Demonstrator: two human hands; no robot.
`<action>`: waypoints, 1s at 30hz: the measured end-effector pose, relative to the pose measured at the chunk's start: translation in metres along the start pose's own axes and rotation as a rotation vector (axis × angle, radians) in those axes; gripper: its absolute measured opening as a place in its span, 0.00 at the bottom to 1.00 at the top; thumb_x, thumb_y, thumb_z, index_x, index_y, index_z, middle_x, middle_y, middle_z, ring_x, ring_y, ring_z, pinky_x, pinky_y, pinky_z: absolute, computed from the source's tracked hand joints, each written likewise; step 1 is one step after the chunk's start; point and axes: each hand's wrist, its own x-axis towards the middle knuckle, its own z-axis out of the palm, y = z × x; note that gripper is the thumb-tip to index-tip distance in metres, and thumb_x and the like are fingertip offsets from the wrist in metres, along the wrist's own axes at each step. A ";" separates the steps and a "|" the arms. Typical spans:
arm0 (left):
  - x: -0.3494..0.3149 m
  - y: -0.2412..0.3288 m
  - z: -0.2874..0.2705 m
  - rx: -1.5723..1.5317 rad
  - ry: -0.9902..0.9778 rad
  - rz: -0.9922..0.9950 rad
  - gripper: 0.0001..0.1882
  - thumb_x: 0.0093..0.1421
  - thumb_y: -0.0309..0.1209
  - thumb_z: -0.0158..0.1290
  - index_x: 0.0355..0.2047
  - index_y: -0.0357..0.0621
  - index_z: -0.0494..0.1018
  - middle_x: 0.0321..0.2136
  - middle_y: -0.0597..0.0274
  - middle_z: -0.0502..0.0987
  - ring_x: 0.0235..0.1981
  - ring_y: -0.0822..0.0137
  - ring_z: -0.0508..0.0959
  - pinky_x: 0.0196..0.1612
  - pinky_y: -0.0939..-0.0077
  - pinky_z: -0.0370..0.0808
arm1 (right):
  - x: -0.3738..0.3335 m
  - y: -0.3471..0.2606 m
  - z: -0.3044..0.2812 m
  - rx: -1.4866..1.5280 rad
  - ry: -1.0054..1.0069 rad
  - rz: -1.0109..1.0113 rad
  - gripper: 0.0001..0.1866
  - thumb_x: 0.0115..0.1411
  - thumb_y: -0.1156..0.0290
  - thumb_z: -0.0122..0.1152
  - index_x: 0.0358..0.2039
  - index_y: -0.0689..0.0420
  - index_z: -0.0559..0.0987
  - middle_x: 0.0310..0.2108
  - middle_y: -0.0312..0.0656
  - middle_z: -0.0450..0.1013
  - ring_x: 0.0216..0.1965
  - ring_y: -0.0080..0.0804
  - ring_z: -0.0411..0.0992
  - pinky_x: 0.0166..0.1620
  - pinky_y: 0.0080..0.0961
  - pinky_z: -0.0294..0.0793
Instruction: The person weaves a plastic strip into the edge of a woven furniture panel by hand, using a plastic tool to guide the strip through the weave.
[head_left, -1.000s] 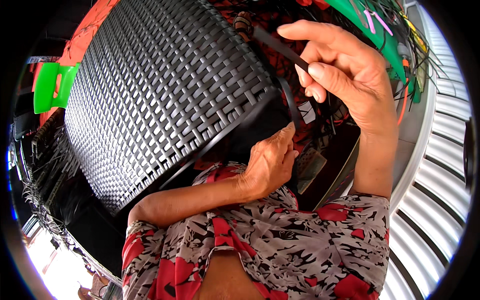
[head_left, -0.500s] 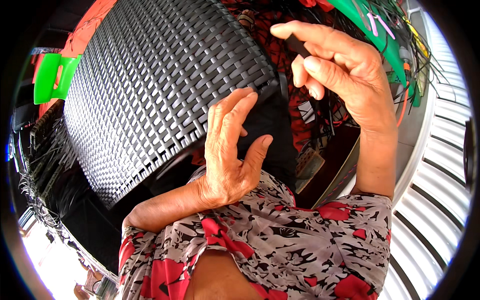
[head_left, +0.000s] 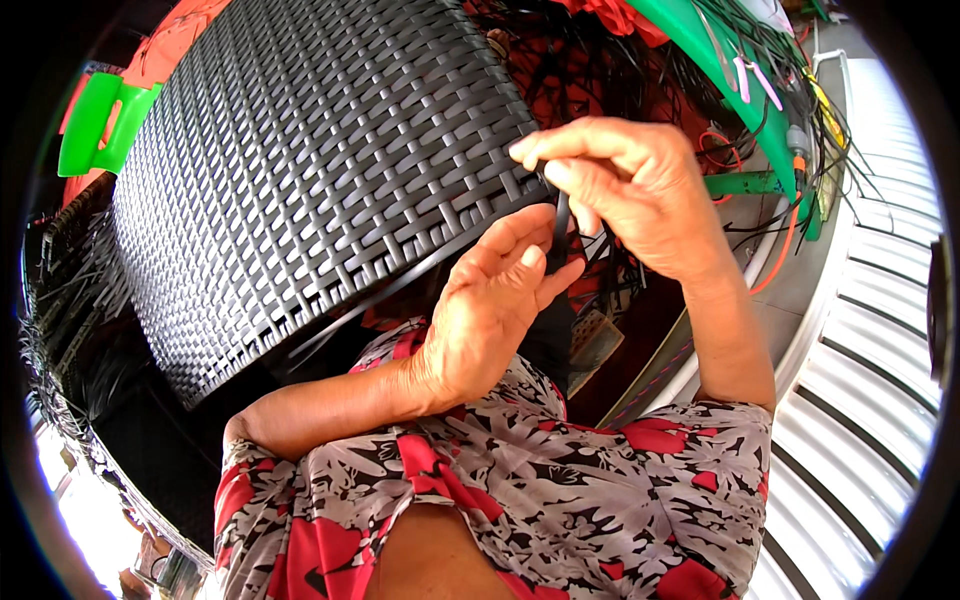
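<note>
- Here's the right hand (head_left: 635, 195), up at the near right corner of the black woven wicker panel (head_left: 330, 160), thumb and forefinger drawn together on a flat black strip (head_left: 561, 215).
- That strip drops from the pinch, past the panel's corner, into the space between the two hands.
- And the left hand (head_left: 480, 300), just below, right by the panel's lower edge: fingers loosely bent, not clenched, close beside the strip; whether they grip it, I can't tell.
- The panel itself is tilted, filling the upper left and middle, its weave tight, its near edge running down to the left.
- Over on the left, a bright green plastic piece (head_left: 105, 125) stands beyond the panel, with loose black strands (head_left: 90, 270) bunched nearer.
- Upper right now: pink-handled scissors (head_left: 755, 80) lie against a green edge (head_left: 775, 140), an orange cable (head_left: 780, 262) hanging below.
</note>
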 end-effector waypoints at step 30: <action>0.030 -0.004 -0.036 -0.230 0.043 -0.180 0.13 0.63 0.30 0.50 0.45 0.35 0.70 0.41 0.51 0.76 0.48 0.54 0.75 0.52 0.65 0.74 | 0.004 0.002 0.000 -0.350 0.053 0.292 0.04 0.56 0.76 0.57 0.29 0.64 0.75 0.19 0.32 0.70 0.23 0.14 0.66 0.26 0.14 0.64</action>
